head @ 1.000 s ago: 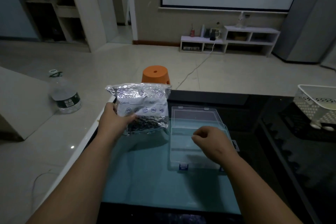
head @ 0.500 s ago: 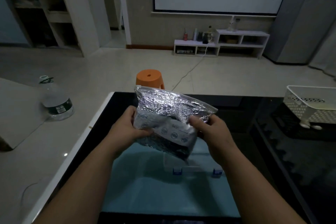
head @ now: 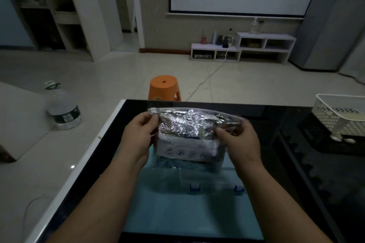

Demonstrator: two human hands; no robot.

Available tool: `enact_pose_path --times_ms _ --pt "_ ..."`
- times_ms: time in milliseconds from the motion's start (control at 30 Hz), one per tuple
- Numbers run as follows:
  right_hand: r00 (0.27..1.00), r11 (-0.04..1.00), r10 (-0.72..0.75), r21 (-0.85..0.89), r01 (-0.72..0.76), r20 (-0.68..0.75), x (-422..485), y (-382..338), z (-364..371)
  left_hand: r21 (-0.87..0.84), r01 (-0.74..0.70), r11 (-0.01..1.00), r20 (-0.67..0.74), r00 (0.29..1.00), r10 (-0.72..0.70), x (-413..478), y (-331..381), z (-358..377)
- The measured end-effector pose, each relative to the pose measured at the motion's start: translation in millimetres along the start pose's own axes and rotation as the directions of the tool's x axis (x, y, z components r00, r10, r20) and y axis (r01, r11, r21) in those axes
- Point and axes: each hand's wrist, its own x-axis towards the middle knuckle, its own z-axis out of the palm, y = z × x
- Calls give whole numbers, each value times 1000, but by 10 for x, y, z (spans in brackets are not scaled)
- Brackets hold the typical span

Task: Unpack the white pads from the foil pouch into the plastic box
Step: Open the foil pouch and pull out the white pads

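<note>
A crinkled silver foil pouch [head: 189,132] with a white printed label hangs above the table, held level between both hands. My left hand [head: 139,136] pinches its top left corner by the white zip slider. My right hand [head: 239,138] pinches the top edge at the right. The clear plastic box [head: 215,183] with two blue latches lies on the teal mat just below the pouch, mostly hidden by it. No white pads are visible.
The teal mat [head: 177,213] covers the near part of a black glass table [head: 286,163] with a white left edge. A white perforated basket [head: 339,116] stands at the right. On the floor beyond are an orange stool [head: 164,89] and a large water bottle [head: 64,110].
My right hand left the box and took hold of the pouch. Both hands then turned the pouch level and shifted to its top edge, over the box.
</note>
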Motion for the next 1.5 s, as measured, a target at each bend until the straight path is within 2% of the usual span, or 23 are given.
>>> enact_pose_path --times_ms 67,100,167,233,300,367,533,667,833,1000,1167,1500 --pt "972 963 -165 -241 122 -168 -5 -23 -22 30 -46 998 -20 999 47 -31 -13 63" --pt "940 913 -276 -362 190 -201 -13 -42 -29 42 -64 997 -25 998 65 -51 -15 95" --pt "876 795 -453 -521 312 -166 -37 -87 -26 59 -91 994 -29 995 93 -91 -9 153" --pt "825 675 -556 -637 374 -104 -50 -100 -11 71 -101 992 -30 994 103 -103 -17 177" --pt "801 574 -597 -727 377 -56 -52 -73 4 82 -96 992 -31 995 98 -113 -28 184" --pt "800 527 -600 -757 386 -9 -57 -65 17 96 -86 992 -32 995 89 -127 -42 189" --pt "791 541 -600 -668 510 118 -89 -126 105 110 -113 988 3 994 113 -205 -29 264" --pt "771 567 -603 -572 593 202 -107 -203 145 178 -140 974 103 987 123 -338 -58 391" --pt "730 505 -608 -556 660 314 -152 -252 175 246 -192 950 173 973 152 -414 -56 439" --pt "724 460 -617 -606 649 307 -157 -230 176 305 -188 934 198 971 131 -422 -46 413" --pt "702 424 -665 -646 635 253 -171 -229 178 267 -162 950 175 978 118 -381 -18 383" --pt "777 541 -627 -683 491 63 -2 -199 -44 110 -101 989 -100 989 113 -31 174 -66"
